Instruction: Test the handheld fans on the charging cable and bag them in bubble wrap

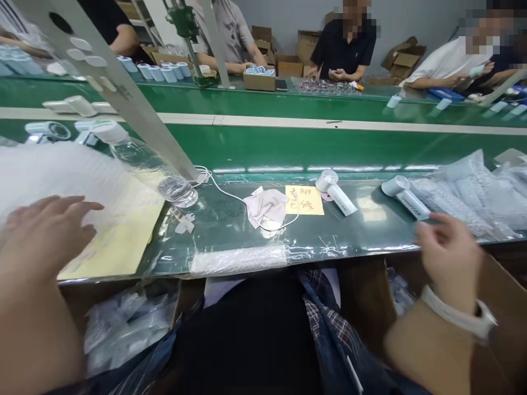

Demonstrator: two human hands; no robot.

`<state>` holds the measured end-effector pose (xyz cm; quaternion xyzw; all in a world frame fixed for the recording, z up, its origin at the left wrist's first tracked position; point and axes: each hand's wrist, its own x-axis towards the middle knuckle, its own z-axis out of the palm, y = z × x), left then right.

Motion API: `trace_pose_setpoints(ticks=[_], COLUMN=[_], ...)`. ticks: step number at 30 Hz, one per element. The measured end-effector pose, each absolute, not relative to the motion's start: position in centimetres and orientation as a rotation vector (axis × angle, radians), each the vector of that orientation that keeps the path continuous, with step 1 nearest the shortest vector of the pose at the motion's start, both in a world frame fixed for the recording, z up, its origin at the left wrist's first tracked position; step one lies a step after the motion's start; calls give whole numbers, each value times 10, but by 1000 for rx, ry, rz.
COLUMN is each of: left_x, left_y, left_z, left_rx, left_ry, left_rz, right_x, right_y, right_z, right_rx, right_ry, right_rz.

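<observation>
Empty hands (45,233) over green bench (230,219)

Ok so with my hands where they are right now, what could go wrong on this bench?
The left hand hovers near the water bottle, which lies tilted on its side; a knock might roll it onto the white cable. The right hand is close to a small fan near the bench edge and could nudge it off.
</observation>
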<state>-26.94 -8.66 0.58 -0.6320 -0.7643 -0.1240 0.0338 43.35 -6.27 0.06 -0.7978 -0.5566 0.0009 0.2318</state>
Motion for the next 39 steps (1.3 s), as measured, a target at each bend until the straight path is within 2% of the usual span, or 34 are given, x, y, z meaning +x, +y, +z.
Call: trace_pose_setpoints(ticks=[2,7,13,17,19,23,27,29,32,35,39], left_x=[-268,-254,-240,-186,-143,-51,2,5,-9,-26,-37], left_y=[-94,-100,-108,-96,-77,-28,4,11,16,19,18], left_z=[2,10,59,75,66,23,-28,-45,-55,-51,-36], left_rx=[-1866,-1797,-1356,-1348,-1574,-2281,-2794,-2879,-2913,-2779,-2651], left_ry=[-2357,-2405,-2389,-2422,-2398,-2330,-2400,-2432,-2527,-2711,-2794], left_rz=[-365,-370,-598,-1133,-1218,-902,-941,-1080,-1381,-1628,-1786], right_x=[403,328,283,291,294,290,266,251,235,229,227], right_y=[-12,61,24,8,4,-17,-40,-43,-38,-32,-25], right_z=[-12,-44,-61,-72,-74,-63,-56,-61,-74,-81,-76], right_rx=[-2127,-2132,-1966,-1979,-1968,-1857,-1698,-1559,-1447,-1478,-1510], right_ry=[-1711,-2050,-2338,-2280,-2198,-1949,-1771,-1826,-1928,-1962,-2119], right_rz=[197,277,267,271,333,492,746,843,814,755,741])
